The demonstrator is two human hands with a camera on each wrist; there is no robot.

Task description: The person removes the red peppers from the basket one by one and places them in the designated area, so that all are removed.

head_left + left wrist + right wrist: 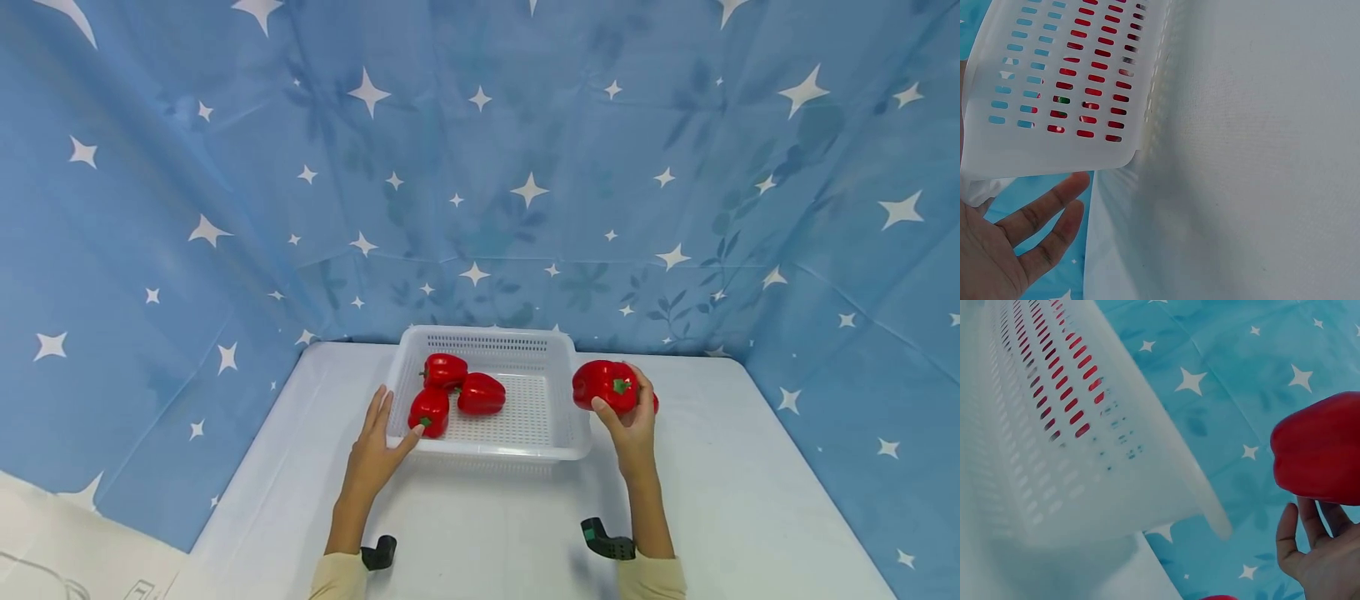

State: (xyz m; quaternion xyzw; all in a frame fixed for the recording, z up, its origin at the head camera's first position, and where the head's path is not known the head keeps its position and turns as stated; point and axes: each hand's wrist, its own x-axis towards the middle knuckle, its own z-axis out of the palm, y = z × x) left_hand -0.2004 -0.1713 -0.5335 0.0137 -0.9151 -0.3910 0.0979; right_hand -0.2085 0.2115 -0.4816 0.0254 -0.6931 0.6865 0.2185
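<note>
A: What's closest to the viewer?

B: The left sleeve (337, 577) and the right sleeve (651, 577), with a black wrist device (378, 553) by the left one and a black-and-green wrist device (609, 542) by the right. The white desk (712, 467) spreads beneath.

A: And the hands?

B: The left hand (372, 454) is at the basket's near left corner, fingers straight and apart, thumb out toward the rim. I can't tell whether it touches. The right hand (635, 427) is clamped on something — a glossy red pepper.

A: Where's that held pepper (598, 383)?

B: Just right of the white basket (495, 451), its green stem facing the person. A second pepper (656, 403) peeks out past the right hand, mostly hidden.

A: Inside the basket?

B: Three red ones, toward the left: the near pepper (430, 412) by the left thumb, the middle pepper (482, 394) on its side, the far pepper (445, 370) behind them.

A: Farthest back?

B: A blue curtain (480, 225) with white stars and leaf shapes.
</note>
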